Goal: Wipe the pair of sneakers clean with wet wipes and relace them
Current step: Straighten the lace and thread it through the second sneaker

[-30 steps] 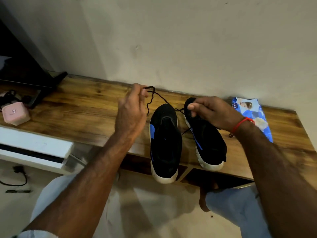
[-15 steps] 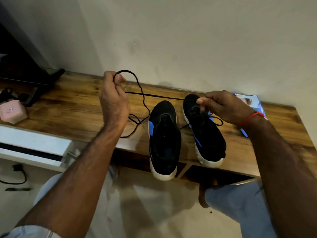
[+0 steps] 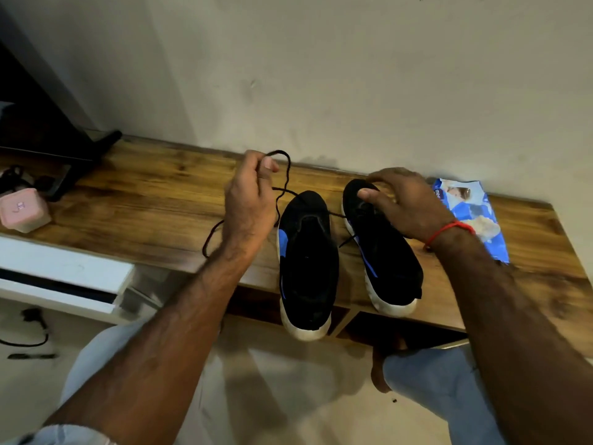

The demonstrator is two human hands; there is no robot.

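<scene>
Your left hand (image 3: 247,200) pinches the black shoelace (image 3: 282,175), looped above the wooden table (image 3: 154,213). Your right hand (image 3: 404,203) grips the toe end of the right sneaker (image 3: 385,261); the lace runs to it. The left sneaker (image 3: 308,268) stands just beside. The wet wipes pack (image 3: 471,213) lies right, by the wall.

2 sneakers side by side on tabletop (image 3: 160,213), heels over front edge: left sneaker (image 3: 306,268), right sneaker (image 3: 390,261). Wipes pack (image 3: 471,216) right of them, near wall; box (image 3: 22,210) far left. Lace (image 3: 282,187) runs from left hand (image 3: 248,203) to right sneaker, w/ right hand (image 3: 407,203) on its toe.
</scene>
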